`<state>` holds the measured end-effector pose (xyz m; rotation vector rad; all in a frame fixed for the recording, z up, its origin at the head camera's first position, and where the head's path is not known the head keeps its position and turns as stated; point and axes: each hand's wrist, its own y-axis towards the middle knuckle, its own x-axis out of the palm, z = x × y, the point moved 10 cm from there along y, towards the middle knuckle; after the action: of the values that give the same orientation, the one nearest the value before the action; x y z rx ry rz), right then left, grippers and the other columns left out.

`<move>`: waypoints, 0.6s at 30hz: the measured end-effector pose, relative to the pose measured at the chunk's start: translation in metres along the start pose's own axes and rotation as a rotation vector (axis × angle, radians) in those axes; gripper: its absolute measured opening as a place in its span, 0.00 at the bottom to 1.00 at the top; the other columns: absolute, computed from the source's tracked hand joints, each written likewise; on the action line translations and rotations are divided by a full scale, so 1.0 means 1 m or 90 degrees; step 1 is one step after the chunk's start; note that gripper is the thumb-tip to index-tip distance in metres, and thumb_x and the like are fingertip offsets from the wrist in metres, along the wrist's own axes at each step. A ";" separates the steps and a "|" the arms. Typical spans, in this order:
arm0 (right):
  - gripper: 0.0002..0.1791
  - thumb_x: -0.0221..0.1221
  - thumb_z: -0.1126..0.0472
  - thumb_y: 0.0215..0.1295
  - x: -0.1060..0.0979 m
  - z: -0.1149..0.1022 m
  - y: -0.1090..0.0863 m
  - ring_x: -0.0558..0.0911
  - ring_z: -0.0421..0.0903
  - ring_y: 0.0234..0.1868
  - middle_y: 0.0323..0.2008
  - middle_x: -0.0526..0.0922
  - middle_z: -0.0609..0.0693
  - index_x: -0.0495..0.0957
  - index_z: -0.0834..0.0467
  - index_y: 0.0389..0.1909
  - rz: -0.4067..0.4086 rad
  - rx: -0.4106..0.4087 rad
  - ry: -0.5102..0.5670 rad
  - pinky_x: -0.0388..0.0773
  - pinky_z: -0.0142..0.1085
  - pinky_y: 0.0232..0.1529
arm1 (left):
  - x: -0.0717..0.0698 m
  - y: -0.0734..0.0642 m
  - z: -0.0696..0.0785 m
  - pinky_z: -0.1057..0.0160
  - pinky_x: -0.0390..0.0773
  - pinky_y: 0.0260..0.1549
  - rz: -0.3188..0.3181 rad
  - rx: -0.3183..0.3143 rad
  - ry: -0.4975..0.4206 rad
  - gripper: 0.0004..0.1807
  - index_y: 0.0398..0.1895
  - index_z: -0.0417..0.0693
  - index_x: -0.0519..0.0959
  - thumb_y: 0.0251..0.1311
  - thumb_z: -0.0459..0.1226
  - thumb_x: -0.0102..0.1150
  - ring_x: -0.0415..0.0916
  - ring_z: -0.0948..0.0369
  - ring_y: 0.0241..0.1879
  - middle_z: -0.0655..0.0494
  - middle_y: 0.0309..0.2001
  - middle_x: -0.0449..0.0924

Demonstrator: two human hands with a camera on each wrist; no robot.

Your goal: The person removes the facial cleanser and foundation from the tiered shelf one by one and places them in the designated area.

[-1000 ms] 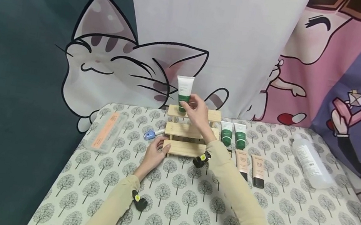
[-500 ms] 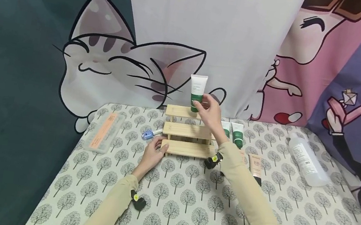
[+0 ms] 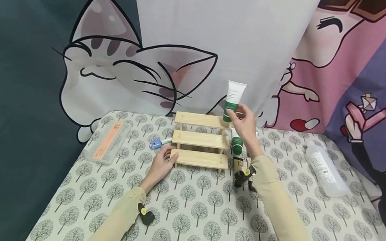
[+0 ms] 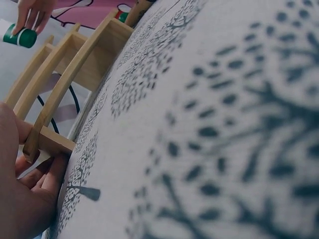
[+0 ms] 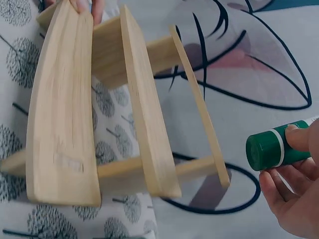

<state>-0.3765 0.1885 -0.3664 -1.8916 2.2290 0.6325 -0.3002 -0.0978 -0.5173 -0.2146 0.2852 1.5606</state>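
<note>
A three-tier wooden shelf stand (image 3: 201,139) sits on the table. My left hand (image 3: 161,168) grips the left end of its lowest shelf, thumb on top and fingers curled underneath in the left wrist view. My right hand (image 3: 246,126) pinches a white squeeze tube (image 3: 234,95) by its green cap end. The tube is upright, cap down, in the air by the right end of the top shelf. In the right wrist view a gap shows between the green cap (image 5: 264,150) and the stand. All three shelves are bare.
Right of the stand lies another green-and-white tube (image 3: 237,143), with a gold-labelled tube (image 3: 237,165) partly behind my right wrist. A large clear bottle (image 3: 326,169) lies farther right. On the left are a blue-headed item (image 3: 155,144) and a clear flat case (image 3: 109,141).
My right hand has carried the tube rightward, from above the top shelf's left part to its right end. My left hand keeps its grip on the lowest shelf.
</note>
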 end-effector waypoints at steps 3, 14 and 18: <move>0.24 0.62 0.53 0.71 -0.010 0.004 0.000 0.82 0.60 0.59 0.58 0.82 0.63 0.75 0.61 0.62 0.013 -0.004 -0.005 0.79 0.52 0.64 | -0.001 0.000 0.001 0.48 0.73 0.69 0.003 0.005 0.002 0.22 0.64 0.42 0.73 0.69 0.38 0.59 0.78 0.46 0.61 0.41 0.59 0.81; 0.24 0.61 0.52 0.71 -0.045 0.026 -0.003 0.81 0.60 0.59 0.57 0.81 0.64 0.75 0.62 0.62 0.042 0.009 -0.029 0.80 0.53 0.61 | -0.001 -0.001 -0.001 0.47 0.73 0.69 0.006 0.001 0.008 0.22 0.64 0.42 0.73 0.69 0.37 0.59 0.77 0.45 0.62 0.40 0.59 0.81; 0.25 0.62 0.51 0.70 -0.058 0.036 -0.004 0.83 0.59 0.58 0.57 0.82 0.64 0.76 0.62 0.61 0.064 0.021 -0.053 0.81 0.51 0.60 | 0.000 0.000 -0.001 0.47 0.72 0.70 -0.002 -0.004 0.003 0.22 0.64 0.43 0.73 0.69 0.37 0.59 0.77 0.45 0.62 0.41 0.60 0.80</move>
<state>-0.3669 0.2550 -0.3781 -1.7128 2.2789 0.6721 -0.3003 -0.0980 -0.5188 -0.2230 0.2842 1.5585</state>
